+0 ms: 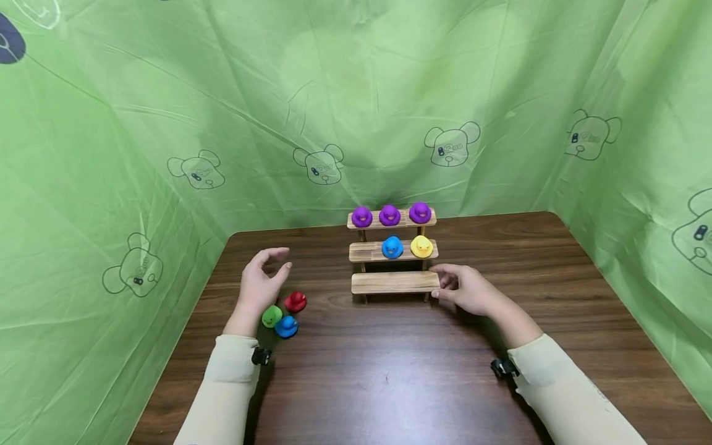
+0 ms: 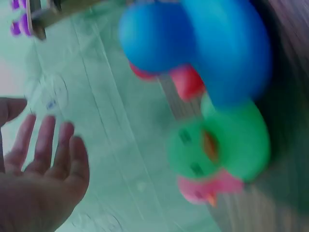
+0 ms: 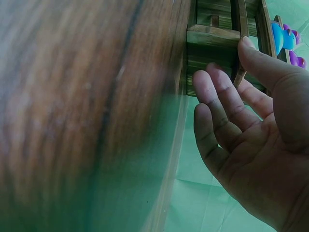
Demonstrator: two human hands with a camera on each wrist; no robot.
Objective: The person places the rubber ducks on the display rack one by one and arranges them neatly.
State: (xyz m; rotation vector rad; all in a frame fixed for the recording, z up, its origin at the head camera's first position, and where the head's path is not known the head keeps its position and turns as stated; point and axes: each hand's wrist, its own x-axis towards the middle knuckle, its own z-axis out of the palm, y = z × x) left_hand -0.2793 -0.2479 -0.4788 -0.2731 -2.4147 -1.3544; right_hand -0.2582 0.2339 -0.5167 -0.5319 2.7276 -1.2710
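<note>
My left hand (image 1: 262, 278) hovers over the left of the table, fingers loosely bent, with nothing in it. Close by its wrist sit a red rubber duck (image 1: 295, 301), a green duck (image 1: 272, 316) and a blue duck (image 1: 287, 326). A pink duck (image 2: 198, 190) shows beyond the green one in the left wrist view; in the head view it is hidden. With thumb and index finger, my right hand (image 1: 467, 289) grips the right end of the lowest step of a three-tier wooden stand (image 1: 395, 282). That step bears no duck.
Three purple ducks (image 1: 390, 215) line the top step. On the middle step, a blue duck (image 1: 392, 247) and a yellow duck (image 1: 421, 246) occupy the centre and right. Green curtain (image 1: 378, 123) surrounds the back and sides of the brown wooden table (image 1: 389, 371).
</note>
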